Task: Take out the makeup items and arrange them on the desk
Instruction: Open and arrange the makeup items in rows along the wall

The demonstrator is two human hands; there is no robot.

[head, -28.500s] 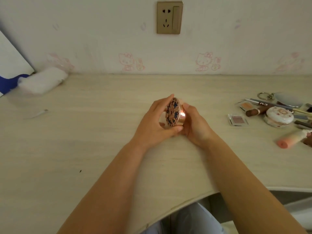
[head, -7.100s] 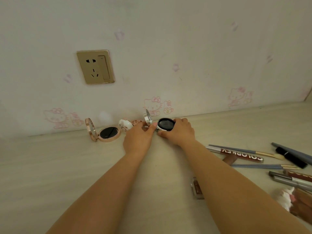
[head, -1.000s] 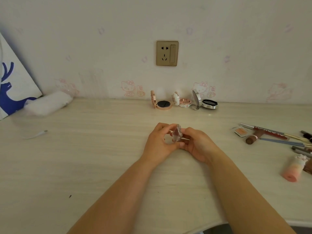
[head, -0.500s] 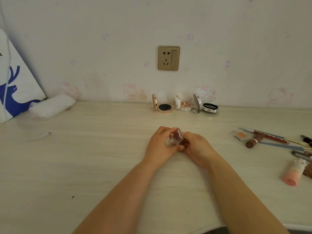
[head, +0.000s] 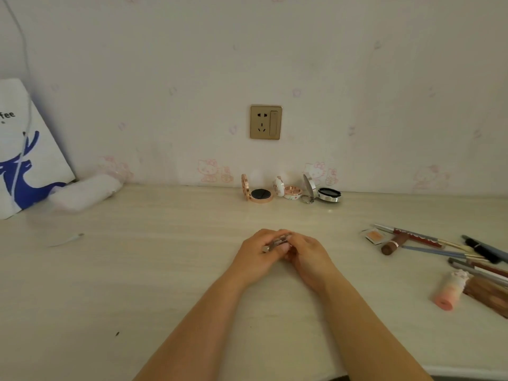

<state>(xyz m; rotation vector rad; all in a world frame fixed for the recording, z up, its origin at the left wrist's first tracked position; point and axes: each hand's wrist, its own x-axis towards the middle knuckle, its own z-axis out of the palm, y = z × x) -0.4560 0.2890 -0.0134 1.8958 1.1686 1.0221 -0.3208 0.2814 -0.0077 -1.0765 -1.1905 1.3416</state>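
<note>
Centrally, both hands meet over the pale wood-grain desk (head: 137, 270): the left hand (head: 254, 257) and the right hand (head: 308, 257) are pressed together, fingers curled around a small clear-cased makeup compact (head: 277, 241), of which only a thin edge shows between the fingertips. Whether its lid is open cannot be told.

Beyond the hands, against the wall, three opened items stand in a row: a rose-gold round compact with a dark pan (head: 258, 192), just beside it a white floral round case (head: 288, 189), then a silver round compact with a key ring (head: 325, 192).

Right of the right hand, well apart from it, lie a small square pan of peach powder (head: 373, 235), a brown cylindrical lipstick tube (head: 393, 244), several slim pencils and brushes (head: 439, 250) and a pink-and-white tube with a sculpted cap (head: 450, 290).

Far left of the left hand, a white soft roll (head: 85, 191) rests near a white bag printed with a blue deer (head: 24, 163). A gold wall socket (head: 265, 122) sits above the row.
</note>
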